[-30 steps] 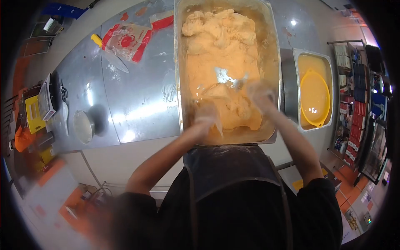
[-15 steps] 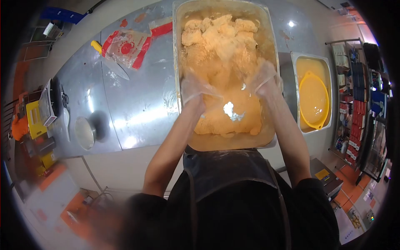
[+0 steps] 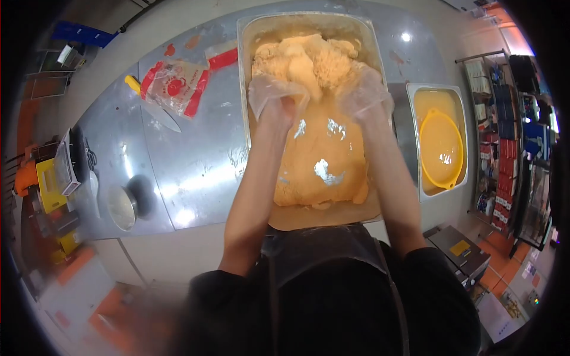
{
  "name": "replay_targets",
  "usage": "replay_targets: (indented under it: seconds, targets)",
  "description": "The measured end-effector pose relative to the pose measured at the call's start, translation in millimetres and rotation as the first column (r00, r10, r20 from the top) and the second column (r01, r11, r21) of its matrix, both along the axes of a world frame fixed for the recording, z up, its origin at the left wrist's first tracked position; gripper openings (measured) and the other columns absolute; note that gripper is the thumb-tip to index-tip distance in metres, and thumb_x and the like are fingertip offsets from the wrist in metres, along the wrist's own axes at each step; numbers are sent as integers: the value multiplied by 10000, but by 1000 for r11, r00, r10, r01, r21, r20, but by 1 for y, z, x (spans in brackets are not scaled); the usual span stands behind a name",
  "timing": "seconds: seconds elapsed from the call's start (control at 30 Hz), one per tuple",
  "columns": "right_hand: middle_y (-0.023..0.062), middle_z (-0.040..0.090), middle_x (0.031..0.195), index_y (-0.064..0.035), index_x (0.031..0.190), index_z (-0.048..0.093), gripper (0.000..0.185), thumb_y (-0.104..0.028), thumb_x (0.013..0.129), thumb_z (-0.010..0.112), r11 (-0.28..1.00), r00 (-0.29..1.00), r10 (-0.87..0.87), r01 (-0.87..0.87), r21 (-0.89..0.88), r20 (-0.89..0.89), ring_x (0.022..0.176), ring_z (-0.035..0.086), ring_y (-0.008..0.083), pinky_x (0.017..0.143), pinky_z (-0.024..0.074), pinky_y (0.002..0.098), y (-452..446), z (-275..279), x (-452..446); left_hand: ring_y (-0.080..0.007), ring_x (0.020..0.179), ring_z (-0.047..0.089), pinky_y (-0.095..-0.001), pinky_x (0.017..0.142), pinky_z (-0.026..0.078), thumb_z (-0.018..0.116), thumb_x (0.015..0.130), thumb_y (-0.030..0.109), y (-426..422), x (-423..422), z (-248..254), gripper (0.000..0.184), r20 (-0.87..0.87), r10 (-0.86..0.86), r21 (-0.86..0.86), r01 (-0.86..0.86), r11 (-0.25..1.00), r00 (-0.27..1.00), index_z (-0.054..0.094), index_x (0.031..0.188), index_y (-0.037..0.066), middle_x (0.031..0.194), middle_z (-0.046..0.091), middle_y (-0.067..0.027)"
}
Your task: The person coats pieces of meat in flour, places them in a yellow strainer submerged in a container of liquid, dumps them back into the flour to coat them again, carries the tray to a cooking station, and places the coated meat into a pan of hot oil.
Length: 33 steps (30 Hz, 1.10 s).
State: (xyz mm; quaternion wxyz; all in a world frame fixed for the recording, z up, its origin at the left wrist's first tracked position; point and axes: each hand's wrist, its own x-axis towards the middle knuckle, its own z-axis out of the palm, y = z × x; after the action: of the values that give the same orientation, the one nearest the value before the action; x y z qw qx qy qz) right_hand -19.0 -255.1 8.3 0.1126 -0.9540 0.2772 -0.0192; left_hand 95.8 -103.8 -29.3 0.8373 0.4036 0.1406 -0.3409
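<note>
And here both hands are at the orange, powdery mass (image 3: 319, 142) in the metal tray (image 3: 243, 65), left hand (image 3: 279, 101) and right hand (image 3: 361, 102) in loose clear gloves (image 3: 267, 89) against its lumpy far end. Fingers spread or curled? I can't tell from here. That load looks soft and crumbly, probably heavy in bulk and liable to spill; best hold would be both palms underneath, from the sides.

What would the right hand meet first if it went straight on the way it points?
Probably the orange floury-looking heap near the far end of the tray; the right hand may already touch it, as depth is unclear.
</note>
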Motion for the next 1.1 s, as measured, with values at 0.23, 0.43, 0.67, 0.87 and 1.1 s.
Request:
replay_targets:
  seconds: [0.23,0.43,0.67,0.87,1.1]
  targets:
    - [166,663,838,-18,871,656,162,-123,806,553,722,783,355,-577,-382,-511,784,651,291,694,519,348,52,-81,-101,-384,969,628,-520,808,494,414,959,249,66,-93,-60,387,-288,-930,947,-211,-241,-230,550,1214,-8,1130,607,-273]
    - [149,660,884,-16,832,660,167,-141,819,550,826,567,497,-542,156,-658,794,647,274,717,514,324,105,-60,-142,-378,1066,598,-493,964,425,394,942,403,108,-146,-27,521,-167,-944,985,-4,-173,-285,648,1058,-36,1109,633,-257]
    - [137,637,870,-46,955,616,193,-199,876,529,615,990,139,-61,786,-32,842,609,313,669,516,402,120,-68,-139,-355,1037,607,-415,886,479,458,926,288,78,-153,-44,402,-400,-773,524,815,247,492,596,1104,-45,1157,613,-236]
    - [96,645,978,-75,1069,593,208,-188,927,491,950,992,1,39,308,-129,813,605,225,641,497,357,19,-67,-70,-341,1052,591,-370,872,477,429,963,155,74,-75,-4,371,405,-700,662,339,668,588,497,1294,3,1138,613,-208]
    - [107,689,957,-55,951,675,228,-177,850,511,952,963,26,-106,-288,-266,854,676,273,706,533,404,-106,-73,99,-400,1282,410,-432,1088,325,423,968,236,91,-15,15,530,430,-671,730,-205,652,-604,321,1404,-47,1400,404,-263]
